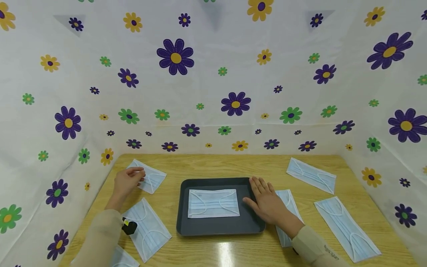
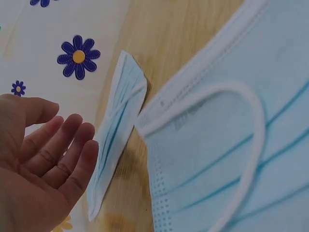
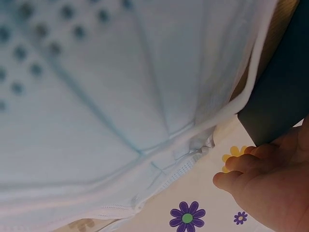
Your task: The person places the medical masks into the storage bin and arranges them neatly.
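Note:
In the head view, a pale blue face mask (image 1: 213,203) lies flat inside a dark grey tray (image 1: 220,228), its white ear loops on top. My right hand (image 1: 267,202) rests over the tray's right rim with its fingers straight. Part of another face mask (image 1: 287,222) shows beneath that forearm. At the back left, my left hand (image 1: 128,181) is over a face mask (image 1: 154,179); whether it touches the mask cannot be told. In the left wrist view, that hand's fingers (image 2: 60,157) are loosely bent with nothing between them.
Near the left forearm lie a face mask (image 1: 146,230) and part of another face mask (image 1: 123,258). To the right are a face mask (image 1: 311,175) at the back and a face mask (image 1: 347,228) nearer the front. A flower-patterned cloth (image 1: 207,85) surrounds the wooden table (image 1: 200,167).

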Available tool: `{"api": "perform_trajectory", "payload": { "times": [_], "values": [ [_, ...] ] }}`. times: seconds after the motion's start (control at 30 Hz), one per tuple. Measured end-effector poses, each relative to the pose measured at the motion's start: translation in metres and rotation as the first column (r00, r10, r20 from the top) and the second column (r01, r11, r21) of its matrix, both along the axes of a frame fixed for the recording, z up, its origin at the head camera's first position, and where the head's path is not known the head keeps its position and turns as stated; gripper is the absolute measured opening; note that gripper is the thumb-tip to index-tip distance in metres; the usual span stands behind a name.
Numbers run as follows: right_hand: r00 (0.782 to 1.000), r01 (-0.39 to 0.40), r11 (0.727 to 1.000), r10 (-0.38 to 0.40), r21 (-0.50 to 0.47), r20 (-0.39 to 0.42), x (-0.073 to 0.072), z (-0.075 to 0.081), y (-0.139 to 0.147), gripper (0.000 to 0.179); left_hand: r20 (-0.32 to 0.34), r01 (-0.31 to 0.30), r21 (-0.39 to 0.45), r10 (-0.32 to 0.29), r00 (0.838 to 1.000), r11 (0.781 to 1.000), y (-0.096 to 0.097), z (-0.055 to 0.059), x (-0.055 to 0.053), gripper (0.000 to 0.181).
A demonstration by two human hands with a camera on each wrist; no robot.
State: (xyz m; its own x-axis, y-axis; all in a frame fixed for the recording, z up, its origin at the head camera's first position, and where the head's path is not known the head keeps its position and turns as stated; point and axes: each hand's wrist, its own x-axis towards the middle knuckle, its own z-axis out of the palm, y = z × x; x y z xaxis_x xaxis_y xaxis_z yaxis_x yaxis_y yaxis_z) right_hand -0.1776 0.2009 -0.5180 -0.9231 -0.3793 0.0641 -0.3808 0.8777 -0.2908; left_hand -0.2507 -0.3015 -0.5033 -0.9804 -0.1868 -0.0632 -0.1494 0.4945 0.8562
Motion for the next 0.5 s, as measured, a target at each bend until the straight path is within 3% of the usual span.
{"api": "perform_trajectory", "payload": {
  "times": [0.27, 0.5],
  "values": [
    [1.000, 0.002, 1.000, -0.002, -0.002, 0.001, 0.001, -0.001, 0.000, 0.078, 0.007, -0.102, -0.139, 0.104, 0.995, 0.985, -0.014, -0.007, -0.005, 0.040],
    [1.000, -0.002, 1.000, 0.002, -0.009, -0.015, 0.001, -0.001, 0.000, 0.079, -0.029, -0.154, -0.181, 0.151, 0.988, 0.971, -0.028, -0.010, -0.010, 0.042]
  ]
}}
